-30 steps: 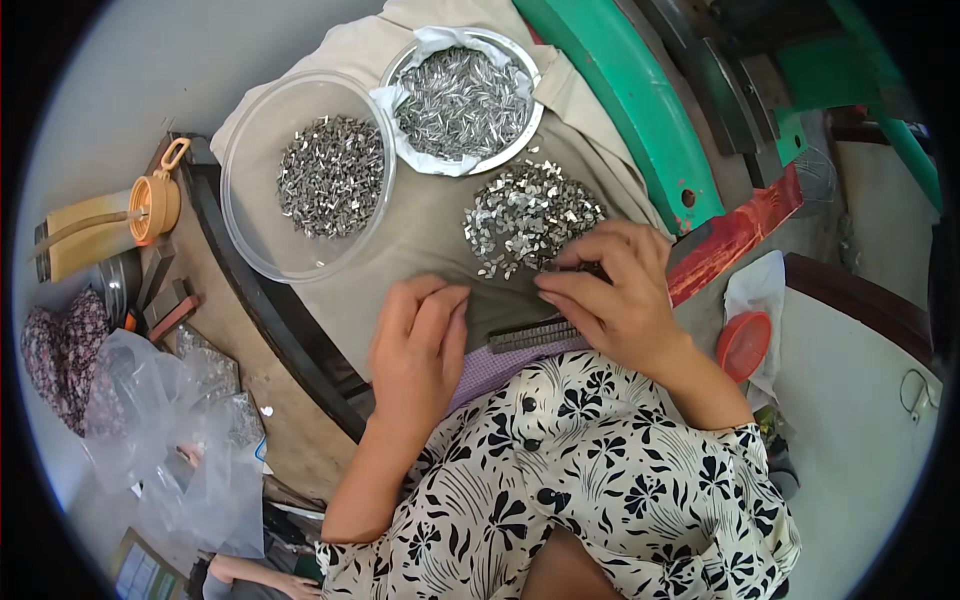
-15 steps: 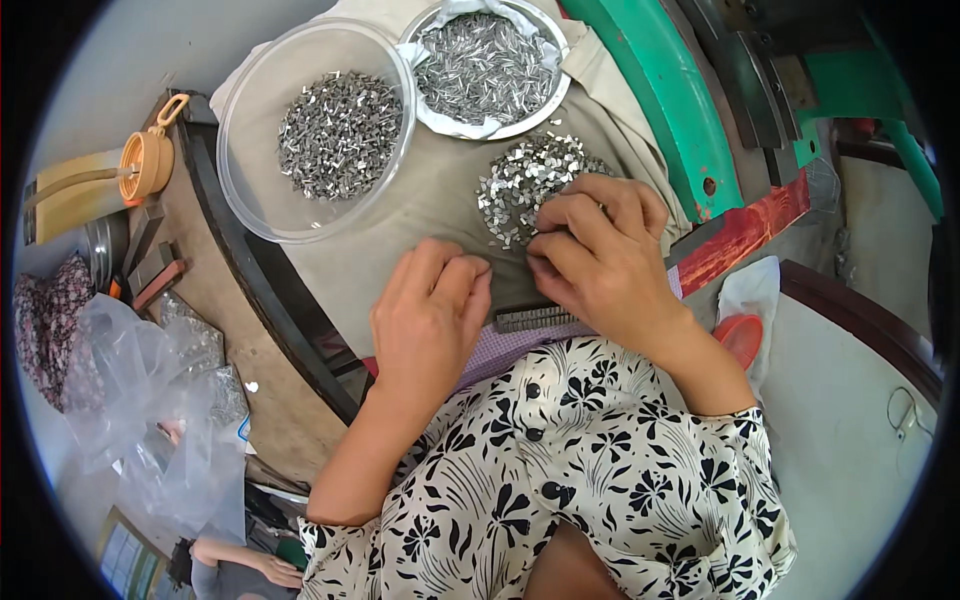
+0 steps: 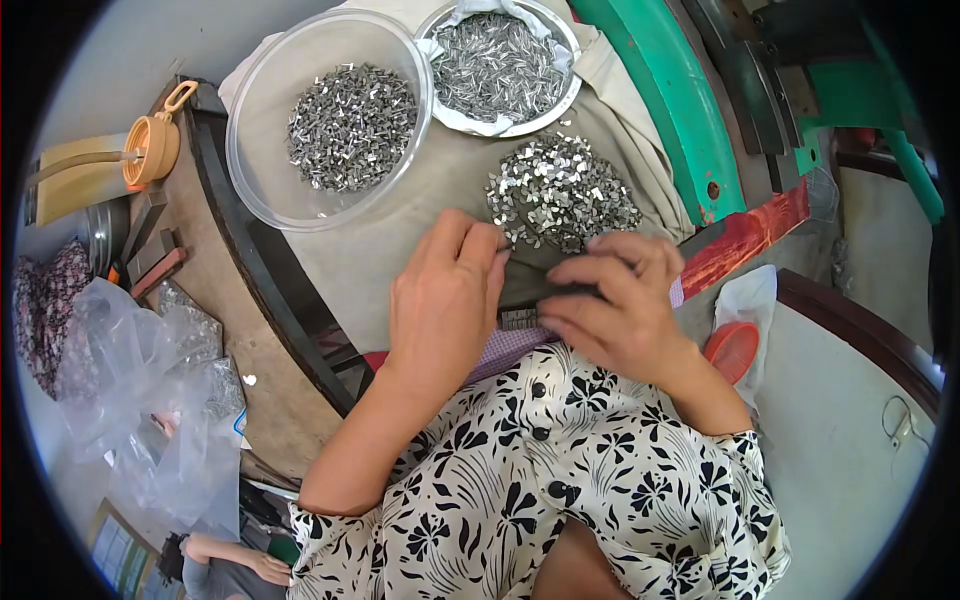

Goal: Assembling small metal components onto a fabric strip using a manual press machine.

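Observation:
A loose pile of small flat metal pieces (image 3: 565, 190) lies on the grey-brown cloth (image 3: 450, 190) in front of me. My left hand (image 3: 440, 295) is at the pile's near left edge, thumb and fingers pinched; anything between them is too small to make out. My right hand (image 3: 630, 305) hovers just nearer to me than the pile, its slightly blurred fingers curved and apart, with nothing visible in them. Between the hands shows part of a dark ridged metal block (image 3: 519, 319), partly covered by the right fingers.
Beyond the left hand stands a clear plastic bowl (image 3: 250, 180) of small metal pieces. Next to it a round lined bowl (image 3: 572, 90) holds thin metal pins. Green machinery (image 3: 665, 110) borders the right side. Plastic bags (image 3: 150, 400) and an orange cup-like holder (image 3: 152, 150) are at left.
My right hand has drawn back from the pile toward me and its fingers have spread, uncovering more pieces. My left hand has moved up and slightly right, still pinched.

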Demonstrator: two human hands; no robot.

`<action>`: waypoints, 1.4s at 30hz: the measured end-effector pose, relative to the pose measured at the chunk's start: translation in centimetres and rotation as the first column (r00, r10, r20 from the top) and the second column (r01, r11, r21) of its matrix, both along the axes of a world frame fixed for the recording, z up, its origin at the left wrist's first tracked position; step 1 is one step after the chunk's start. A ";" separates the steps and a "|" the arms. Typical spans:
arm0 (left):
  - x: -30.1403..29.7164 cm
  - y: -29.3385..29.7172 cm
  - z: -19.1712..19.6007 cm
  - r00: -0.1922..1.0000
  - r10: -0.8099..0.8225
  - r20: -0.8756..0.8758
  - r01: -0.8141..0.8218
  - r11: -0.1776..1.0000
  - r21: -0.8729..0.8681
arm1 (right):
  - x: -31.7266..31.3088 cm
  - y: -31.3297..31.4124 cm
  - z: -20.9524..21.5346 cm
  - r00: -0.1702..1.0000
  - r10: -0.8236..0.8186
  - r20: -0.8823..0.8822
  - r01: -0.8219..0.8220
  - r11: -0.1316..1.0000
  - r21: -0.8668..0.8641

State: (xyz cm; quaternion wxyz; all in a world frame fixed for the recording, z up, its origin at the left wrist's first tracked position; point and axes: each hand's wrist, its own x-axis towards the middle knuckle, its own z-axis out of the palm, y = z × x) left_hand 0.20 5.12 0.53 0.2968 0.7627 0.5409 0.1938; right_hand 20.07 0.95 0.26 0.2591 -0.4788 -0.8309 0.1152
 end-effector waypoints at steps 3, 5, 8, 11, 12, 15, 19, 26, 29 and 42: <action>-0.8 -0.3 -0.1 0.999 -0.006 0.054 0.009 0.998 -0.061 | 0.0 1.7 0.0 0.997 -0.071 0.001 0.071 0.997 0.009; -1.1 -0.5 -0.1 0.994 0.041 0.105 -0.032 0.996 -0.088 | -0.5 2.9 -0.3 0.997 -0.072 0.012 0.072 0.997 0.012; -1.4 -0.6 0.0 0.971 0.129 0.200 -0.100 0.984 -0.146 | -1.4 3.7 -1.0 0.999 -0.020 0.028 0.021 1.000 -0.020; -1.7 -0.5 -0.2 0.961 0.150 0.233 -0.119 0.983 -0.143 | -1.4 3.8 -0.4 0.999 -0.010 0.051 0.012 1.000 -0.026; -1.8 -0.4 -0.3 0.967 0.129 0.222 -0.107 0.989 -0.107 | -1.3 3.8 -0.1 0.997 -0.011 0.071 0.012 1.000 -0.022; -1.2 0.0 0.0 0.986 0.079 0.144 -0.070 0.995 -0.066 | -1.0 3.4 0.4 0.997 -0.034 0.068 0.036 0.999 -0.016; -0.9 0.5 -0.4 0.996 0.027 0.087 -0.027 1.000 -0.007 | -0.4 3.2 0.3 0.994 -0.075 0.085 0.078 0.997 -0.026; -1.1 0.3 -0.4 0.994 0.023 0.107 -0.023 1.000 0.001 | -1.1 4.3 0.3 0.990 0.017 0.142 -0.019 1.000 0.015; -1.9 -0.4 0.3 0.990 0.011 0.143 -0.009 1.000 -0.015 | -0.8 5.4 0.9 0.972 0.115 0.203 -0.111 0.993 -0.030; -2.5 -3.1 0.0 0.971 -0.169 0.166 0.174 0.985 -0.018 | -0.5 5.0 0.0 0.999 -0.012 -0.035 0.006 0.984 -0.177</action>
